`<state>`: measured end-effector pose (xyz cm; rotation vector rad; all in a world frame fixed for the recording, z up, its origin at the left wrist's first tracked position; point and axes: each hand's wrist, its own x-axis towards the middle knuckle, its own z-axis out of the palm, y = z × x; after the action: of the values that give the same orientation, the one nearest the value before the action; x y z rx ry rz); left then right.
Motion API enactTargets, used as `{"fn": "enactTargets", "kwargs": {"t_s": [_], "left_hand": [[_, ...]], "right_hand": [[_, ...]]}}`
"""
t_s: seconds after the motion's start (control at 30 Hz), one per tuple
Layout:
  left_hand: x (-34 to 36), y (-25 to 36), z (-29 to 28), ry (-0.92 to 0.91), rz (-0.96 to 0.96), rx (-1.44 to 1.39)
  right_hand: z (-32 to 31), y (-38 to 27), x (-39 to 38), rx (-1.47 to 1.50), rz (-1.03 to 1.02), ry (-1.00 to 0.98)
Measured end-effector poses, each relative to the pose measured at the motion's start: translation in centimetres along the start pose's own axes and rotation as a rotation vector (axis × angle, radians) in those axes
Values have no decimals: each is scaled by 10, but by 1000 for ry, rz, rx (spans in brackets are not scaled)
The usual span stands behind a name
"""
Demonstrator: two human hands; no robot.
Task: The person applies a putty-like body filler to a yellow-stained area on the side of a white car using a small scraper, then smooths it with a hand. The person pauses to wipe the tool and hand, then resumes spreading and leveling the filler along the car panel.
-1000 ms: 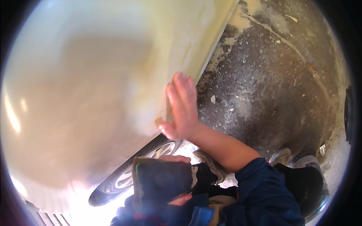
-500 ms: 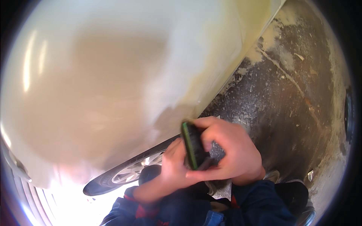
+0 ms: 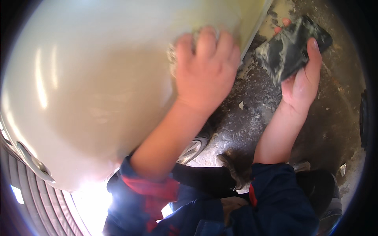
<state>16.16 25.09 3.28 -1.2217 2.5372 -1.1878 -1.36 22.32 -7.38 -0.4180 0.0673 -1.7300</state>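
We half-curl our left hand (image 3: 206, 69) over a pale wad (image 3: 172, 59) on the panel (image 3: 106, 74); our right hand (image 3: 302, 84), farther from it, grips the dark block (image 3: 293, 49) past the panel's edge, long axis slanting away rightward.

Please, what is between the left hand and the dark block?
In the head view: the pale car panel's edge and, beyond it, a narrow strip of dirty floor.

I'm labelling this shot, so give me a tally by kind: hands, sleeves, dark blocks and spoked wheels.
Hands: 2, left hand and right hand
Sleeves: 2, left sleeve and right sleeve
Dark block: 1
Spoked wheel: 1
Total: 6
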Motion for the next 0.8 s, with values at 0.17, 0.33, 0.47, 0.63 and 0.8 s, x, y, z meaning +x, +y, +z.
{"fn": "enactTargets", "kwargs": {"t_s": [0.17,0.33,0.47,0.63,0.8], "left_hand": [[-73,40,20,-176,74,-57],[-167,60,3,-444,113,-106],[-203,59,-3,-401,127,-169],[-181,64,-29,-320,-215,-727],[-152,67,-63,-294,-846,-1341]], "right_hand": [[-18,20,0,147,19,-86],[-32,25,7,19,-4,-37],[-35,24,14,-117,77,195],[-13,24,2,-367,142,247],[34,30,-40,-475,346,-289]]}}
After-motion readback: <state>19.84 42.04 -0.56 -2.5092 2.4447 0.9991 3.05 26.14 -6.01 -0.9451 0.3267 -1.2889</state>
